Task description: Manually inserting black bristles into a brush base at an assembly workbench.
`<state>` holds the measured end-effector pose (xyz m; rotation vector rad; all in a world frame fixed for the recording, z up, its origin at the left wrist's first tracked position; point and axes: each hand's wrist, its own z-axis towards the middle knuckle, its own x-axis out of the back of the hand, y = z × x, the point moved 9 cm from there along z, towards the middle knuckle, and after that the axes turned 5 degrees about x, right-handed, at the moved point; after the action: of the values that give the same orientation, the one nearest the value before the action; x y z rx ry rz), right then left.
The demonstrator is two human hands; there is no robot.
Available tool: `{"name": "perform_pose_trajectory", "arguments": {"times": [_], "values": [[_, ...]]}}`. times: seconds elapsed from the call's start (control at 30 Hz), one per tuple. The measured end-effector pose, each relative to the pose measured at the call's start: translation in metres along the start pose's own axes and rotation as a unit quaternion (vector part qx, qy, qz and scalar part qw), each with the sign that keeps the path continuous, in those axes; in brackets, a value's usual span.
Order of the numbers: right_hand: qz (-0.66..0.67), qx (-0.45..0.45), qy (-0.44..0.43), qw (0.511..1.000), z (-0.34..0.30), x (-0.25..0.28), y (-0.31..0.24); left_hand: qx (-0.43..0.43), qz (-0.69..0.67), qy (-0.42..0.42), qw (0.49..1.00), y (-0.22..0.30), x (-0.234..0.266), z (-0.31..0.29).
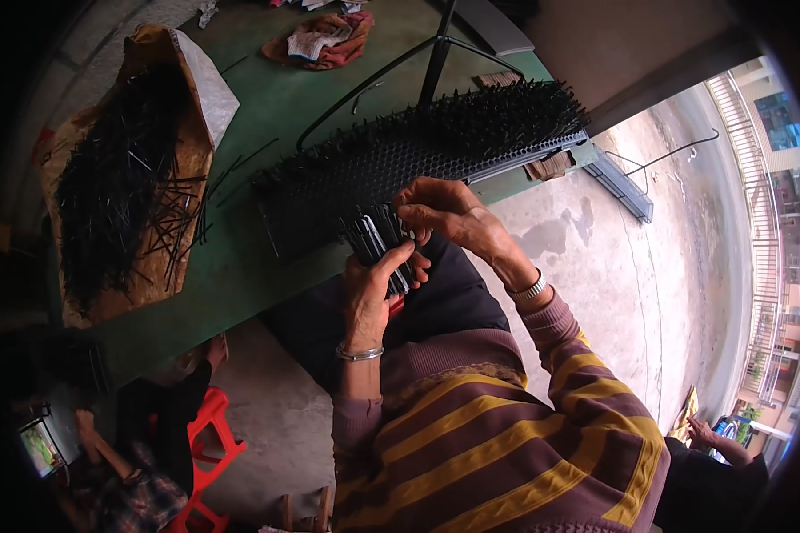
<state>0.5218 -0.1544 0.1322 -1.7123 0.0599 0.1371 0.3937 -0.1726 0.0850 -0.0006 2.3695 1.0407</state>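
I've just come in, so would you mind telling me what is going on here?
A person's left hand grips a bundle of black sticks. The right hand is close by the bundle's top; whether it pinches one is unclear. On the green table, black pieces crowd part of a holed rack, and a brown sack holds more sticks.

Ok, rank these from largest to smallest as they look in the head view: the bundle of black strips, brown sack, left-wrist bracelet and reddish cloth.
1. Brown sack
2. Bundle of black strips and reddish cloth: too alike to rank, the bundle being partly covered
3. Left-wrist bracelet
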Motion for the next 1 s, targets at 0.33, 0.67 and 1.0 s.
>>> {"name": "perform_pose_trajectory", "arguments": {"times": [0.33, 0.67, 1.0], "values": [[-0.048, 0.017, -0.017, 0.999, -0.002, 0.004, -0.003, 0.004, 0.000, 0.012, 1.000, -0.008, 0.002, 0.001], [-0.098, 0.018, -0.079, 0.992, 0.014, -0.019, -0.013, -0.070, -0.021, 0.046, 0.996, 0.006, 0.020, -0.009], [-0.180, 0.133, -0.062, 0.973, 0.054, -0.057, -0.068, -0.096, -0.231, 0.097, 0.963, 0.002, 0.072, -0.016]]}}
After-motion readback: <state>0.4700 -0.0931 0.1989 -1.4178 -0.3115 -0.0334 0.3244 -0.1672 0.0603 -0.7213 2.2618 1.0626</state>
